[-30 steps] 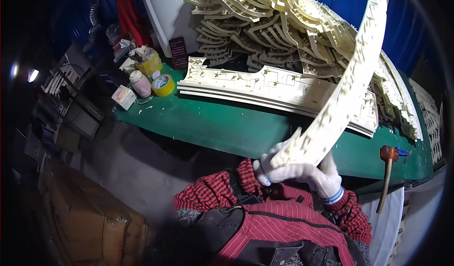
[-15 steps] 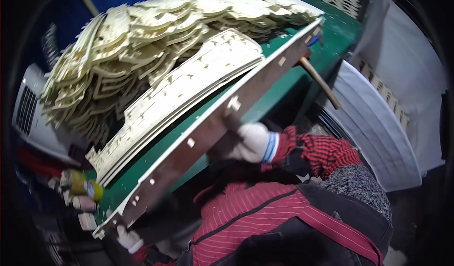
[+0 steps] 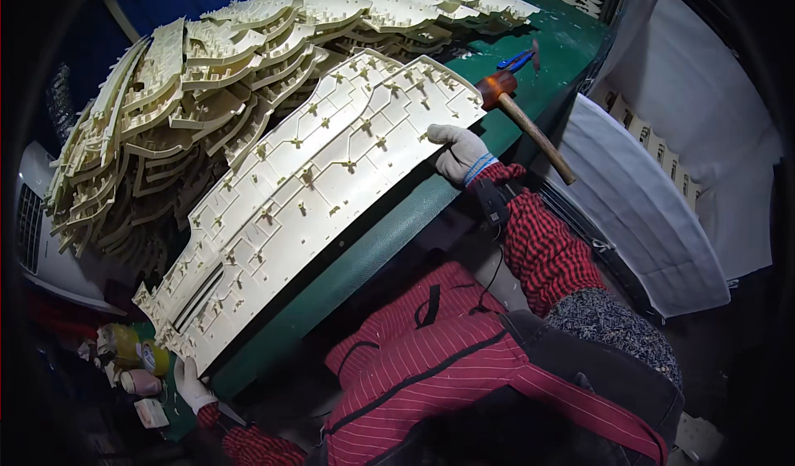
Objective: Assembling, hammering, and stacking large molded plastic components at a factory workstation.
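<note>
A long cream plastic panel (image 3: 319, 205), its upper face set with ribs and small clips, lies slanting over the near side of the green table (image 3: 397, 216). It overlaps a similar panel (image 3: 277, 145) behind it. My right hand (image 3: 462, 153), in a white knit glove with a blue-striped cuff, grips the near edge close to the panel's right end. At the lower left corner my gloved left hand (image 3: 192, 387) holds the other end. The fingertips beneath the panel are hidden.
Behind rises a large stack of cream panels (image 3: 240, 77). A mallet (image 3: 530, 127) with a wooden handle lies past the panel's right end, beside a blue-handled tool (image 3: 517, 60). Yellow tape rolls (image 3: 153, 357) sit at the left. A white cloth-like sheet (image 3: 642, 209) hangs at the right.
The panel has gone from standing tilted on edge to lying nearly flat over the one behind, its ribbed face now showing. My right hand moved away from me to its near edge.
</note>
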`<state>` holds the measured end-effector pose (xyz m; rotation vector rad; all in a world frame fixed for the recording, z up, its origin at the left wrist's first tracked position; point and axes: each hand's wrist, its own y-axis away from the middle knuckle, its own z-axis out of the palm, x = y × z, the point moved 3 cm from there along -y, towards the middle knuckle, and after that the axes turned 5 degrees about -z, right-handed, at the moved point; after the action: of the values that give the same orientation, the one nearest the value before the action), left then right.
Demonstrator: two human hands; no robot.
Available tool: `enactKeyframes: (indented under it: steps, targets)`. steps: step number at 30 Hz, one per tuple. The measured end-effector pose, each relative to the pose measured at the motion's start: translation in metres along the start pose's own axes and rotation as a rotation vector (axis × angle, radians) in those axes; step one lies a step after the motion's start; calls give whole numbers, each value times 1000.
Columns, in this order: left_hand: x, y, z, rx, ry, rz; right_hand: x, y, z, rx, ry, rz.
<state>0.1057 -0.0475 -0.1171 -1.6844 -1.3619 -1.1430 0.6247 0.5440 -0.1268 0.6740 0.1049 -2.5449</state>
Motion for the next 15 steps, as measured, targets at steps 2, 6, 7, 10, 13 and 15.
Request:
enactKeyframes:
  steps: [2, 6, 7, 10, 13, 15]
  targets:
    - [6, 5, -2, 54, -2, 1, 1, 10, 20, 105, 110, -30]
    - [4, 18, -12, 40, 32, -22, 13, -9, 5, -58, -102, -26]
    - [3, 23, -12, 86, 14, -33, 14, -11, 2, -40, -33, -72]
    - [20, 27, -1, 83, 38, 9, -13, -29, -51, -36, 5, 56]
    - [48, 32, 21, 86, -28, 6, -58, -32, -89, -118, 3, 66]
    - [56, 38, 20, 88, -24, -45, -60, -59, -117, -246, 31, 320]
